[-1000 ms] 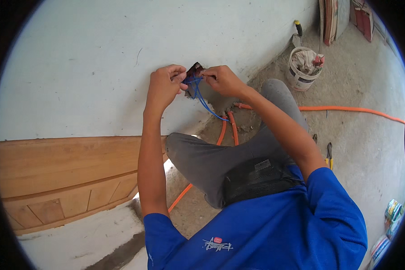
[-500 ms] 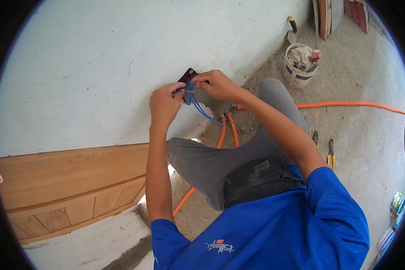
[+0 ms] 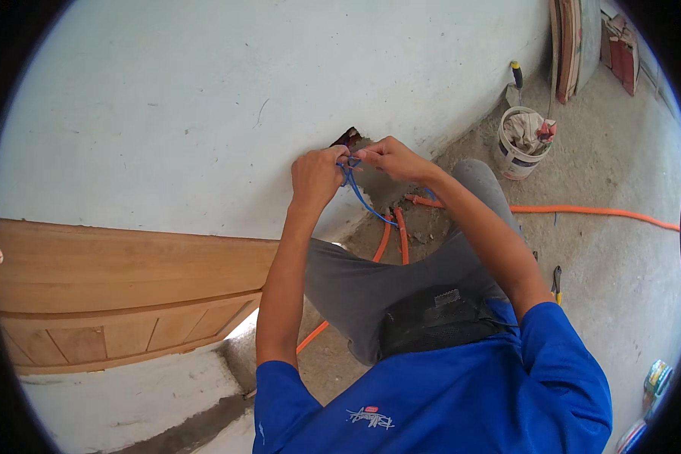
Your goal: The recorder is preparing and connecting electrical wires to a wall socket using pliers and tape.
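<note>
Clamping blue wire in fingers, left hand and right hand work above three orange conduit ends.

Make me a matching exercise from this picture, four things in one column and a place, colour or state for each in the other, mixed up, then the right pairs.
Things:
1. Wires
2. Bucket
3. Pliers
4. Wooden panel

Places, colours, states:
A. Dark, with yellow handles
B. Brown, at the picture's left
C. Blue, at the fingers of the left hand and right hand
D. Filled with crumpled material

Pairs: 1-C, 2-D, 3-A, 4-B
</note>
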{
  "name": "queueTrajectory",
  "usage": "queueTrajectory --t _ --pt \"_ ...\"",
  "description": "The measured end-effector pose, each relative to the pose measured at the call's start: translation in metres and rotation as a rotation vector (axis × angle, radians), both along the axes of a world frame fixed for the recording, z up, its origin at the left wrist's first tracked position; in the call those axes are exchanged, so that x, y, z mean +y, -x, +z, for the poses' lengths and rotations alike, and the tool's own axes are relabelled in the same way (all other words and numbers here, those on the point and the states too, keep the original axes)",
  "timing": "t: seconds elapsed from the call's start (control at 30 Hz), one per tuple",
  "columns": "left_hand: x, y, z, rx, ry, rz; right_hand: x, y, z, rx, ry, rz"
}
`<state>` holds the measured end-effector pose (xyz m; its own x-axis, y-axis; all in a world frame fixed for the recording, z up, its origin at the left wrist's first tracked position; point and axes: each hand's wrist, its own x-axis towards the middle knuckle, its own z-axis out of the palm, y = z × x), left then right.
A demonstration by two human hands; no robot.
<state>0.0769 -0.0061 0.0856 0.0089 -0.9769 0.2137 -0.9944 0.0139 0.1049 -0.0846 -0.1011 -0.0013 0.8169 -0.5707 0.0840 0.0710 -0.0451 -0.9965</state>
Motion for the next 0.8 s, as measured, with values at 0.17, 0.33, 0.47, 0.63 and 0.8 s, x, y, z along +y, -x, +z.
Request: queueTrajectory --t 0.17,0.33,0.47,0.63,0.8 --pt "-0.002 0.004 0.0 0.014 -0.037 0.042 -0.007 -0.006 0.009 0.044 -0.033 0.01" --pt "-0.002 -0.002 -0.003 0.032 0.017 0.013 -0.025 -0.017 0.021 0.199 -0.066 0.117" --pt "0.0 -0.003 0.002 0.059 0.011 0.023 -0.027 -0.023 0.023 0.29 -0.032 0.088" --pt "0.016 0.0 0.023 0.509 -0.193 0.066 -0.029 -0.015 0.01 0.199 -0.037 0.067" --pt "0.029 -0.018 0.0 0.417 0.033 -0.129 -0.027 -0.011 0.012 0.195 -0.254 0.167"
